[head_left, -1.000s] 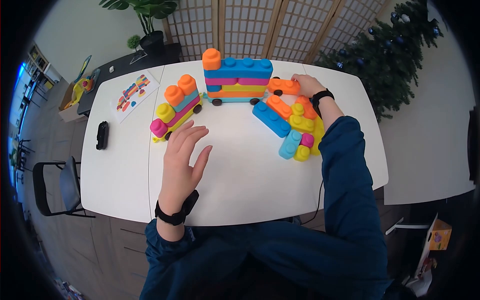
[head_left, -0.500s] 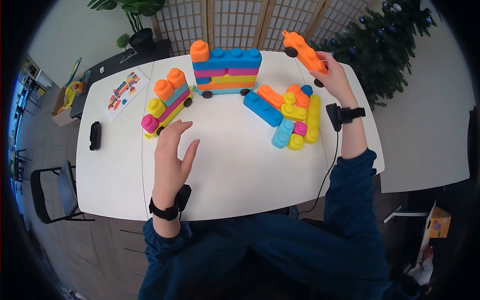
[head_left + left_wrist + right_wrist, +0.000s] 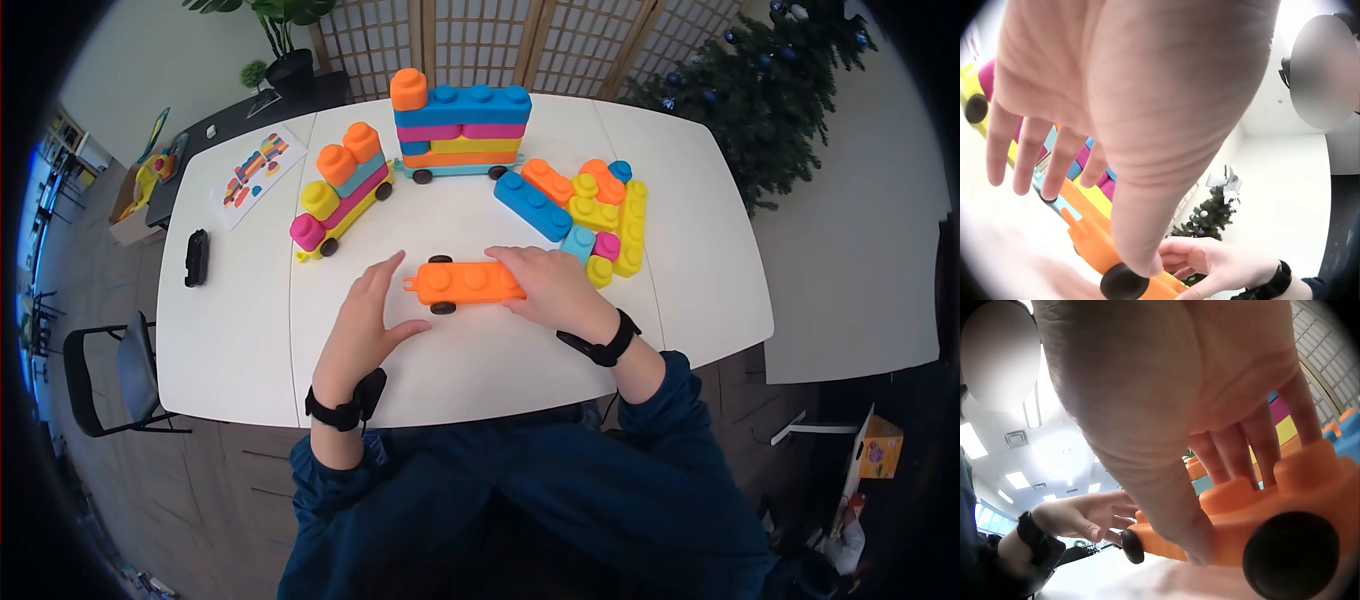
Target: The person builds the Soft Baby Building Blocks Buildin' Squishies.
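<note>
My right hand [image 3: 556, 287] grips the right end of an orange toy train car base [image 3: 455, 283] with studs and black wheels. Its thumb lies on the near side and the other fingers on the far side, as the right wrist view shows. The base lies crosswise over the middle of the table, its hitch loop pointing left. My left hand [image 3: 354, 325] is beside that left end, thumb and fingers spread around the hitch, holding nothing. In the left wrist view its thumb overlaps a black wheel [image 3: 1124, 281].
Behind stands a tall block wagon [image 3: 465, 132]; left of it, a smaller yellow-based wagon [image 3: 345, 205]. Loose blocks, including a long blue one [image 3: 532, 206], cluster at the right. A picture sheet [image 3: 258, 170] and a black case [image 3: 197, 258] lie at the left on the white table [image 3: 230, 350].
My right hand has lifted the orange train car base from the back right, swung it over the loose blocks, and brought it to the middle front. My left hand has stayed nearly in place.
</note>
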Motion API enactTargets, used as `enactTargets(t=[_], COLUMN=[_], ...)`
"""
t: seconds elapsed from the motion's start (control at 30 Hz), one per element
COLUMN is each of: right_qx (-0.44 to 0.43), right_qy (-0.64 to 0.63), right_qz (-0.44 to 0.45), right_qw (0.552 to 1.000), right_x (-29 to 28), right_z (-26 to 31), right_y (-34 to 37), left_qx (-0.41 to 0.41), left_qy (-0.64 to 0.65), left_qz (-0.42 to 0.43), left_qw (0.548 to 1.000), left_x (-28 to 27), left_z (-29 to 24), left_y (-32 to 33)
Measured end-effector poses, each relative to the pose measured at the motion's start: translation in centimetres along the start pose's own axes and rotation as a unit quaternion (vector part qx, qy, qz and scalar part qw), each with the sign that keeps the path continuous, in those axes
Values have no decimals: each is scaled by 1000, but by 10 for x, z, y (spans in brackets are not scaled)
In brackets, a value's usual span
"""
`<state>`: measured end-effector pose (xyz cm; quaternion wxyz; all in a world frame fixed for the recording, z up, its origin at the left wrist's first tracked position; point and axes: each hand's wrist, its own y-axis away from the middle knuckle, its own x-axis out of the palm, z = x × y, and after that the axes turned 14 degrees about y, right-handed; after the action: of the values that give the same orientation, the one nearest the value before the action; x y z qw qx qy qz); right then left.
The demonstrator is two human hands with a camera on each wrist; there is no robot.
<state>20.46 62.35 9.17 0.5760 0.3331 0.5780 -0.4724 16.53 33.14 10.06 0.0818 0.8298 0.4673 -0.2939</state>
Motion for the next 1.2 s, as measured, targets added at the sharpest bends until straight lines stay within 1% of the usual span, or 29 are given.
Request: enactTargets(t=[0.03,0.1,0.23,0.3,0.43,0.5,0.53,0.6,0.63,0.7,0.8,0.93,1.13,1.2], right_qx=[-2,27,28,4,-3,17,16,41,41,69,58,73,71,54], right_qy=[-1,-1,8,-3,-18,-105,-105,-123,-123,-153,-151,-150,-150,-143], right_qz=[0,49,53,-10,-18,-17,-17,-46,-46,-26,-30,-24,-48,-49], right_qw=[1000,998,998,1000,1000,994,994,991,991,985,986,986,985,987], right_x=[7,16,22,27,28,23,23,22,21,19,30,26,29,27], right_z=[1,3,6,7,1,-3,-6,-13,-15,-17,-21,-15,-13,-17], right_y=[0,0,0,3,5,7,9,14,17,22,29,32,34,31], left_qx=[-1,-34,-41,-54,-25,-19,-19,2,2,7,5,-10,-13,-15], left_qy=[-1,-2,-9,10,-1,-12,-12,-16,-16,-29,-39,-34,-21,-22], left_qz=[-1,36,51,82,79,82,82,59,59,62,73,83,79,80], left_qw=[1000,999,998,995,997,996,996,998,998,998,997,996,997,996], left_x=[3,10,19,23,27,27,28,29,29,28,30,31,32,31], left_z=[2,5,5,7,12,13,12,8,6,2,2,3,4,3], left_y=[-1,-6,-12,-14,-14,-14,-14,-13,-14,-16,-19,-20,-20,-21])
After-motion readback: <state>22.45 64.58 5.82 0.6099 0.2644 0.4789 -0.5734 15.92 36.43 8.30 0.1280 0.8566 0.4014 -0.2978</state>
